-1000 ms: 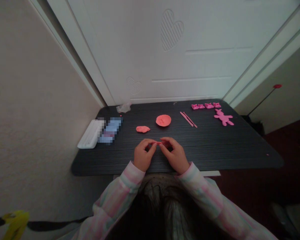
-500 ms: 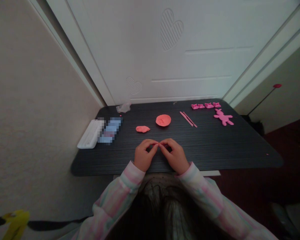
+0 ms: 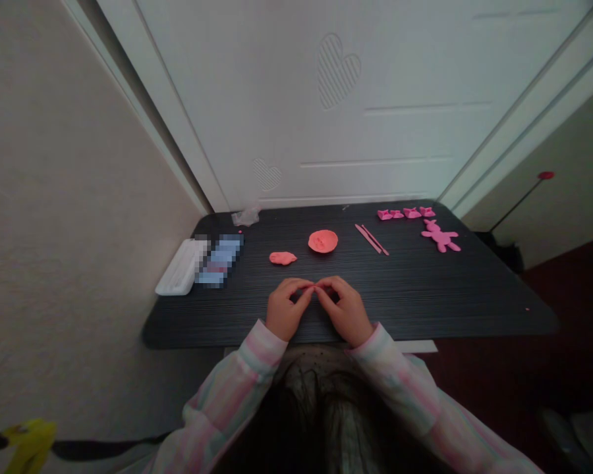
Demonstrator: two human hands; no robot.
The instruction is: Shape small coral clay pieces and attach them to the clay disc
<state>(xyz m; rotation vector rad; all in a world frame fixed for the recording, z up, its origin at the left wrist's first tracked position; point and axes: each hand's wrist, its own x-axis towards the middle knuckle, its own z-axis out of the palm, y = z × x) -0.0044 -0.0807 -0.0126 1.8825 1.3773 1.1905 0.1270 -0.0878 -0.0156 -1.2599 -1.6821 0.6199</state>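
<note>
My left hand [image 3: 287, 309] and my right hand [image 3: 346, 309] meet over the near middle of the dark table [image 3: 217, 322]. Thumb and forefinger of each are pinched, the tips touching those of the other hand. A tiny reddish bit seems to show between them, too small to make out. Just beyond my left hand lies a lumpy coral piece of clay [image 3: 282, 258]. Past both hands sits a shallow coral clay dish [image 3: 323, 241] with a raised, wavy rim. Two thin pink modelling tools [image 3: 371, 239] lie side by side to its right.
Several pink folded clay shapes [image 3: 412, 213] line the back right, with a flat pink bear figure [image 3: 441, 237] before them. At left are a white tray [image 3: 176, 270], a blurred blue packet [image 3: 221, 260] and a crumpled clear wrapper [image 3: 246, 216]. A white door [image 3: 286, 131] stands behind.
The view has tilted slightly, so the table sits a little lower in it. Both hands keep the same pinch at nearly the same spot.
</note>
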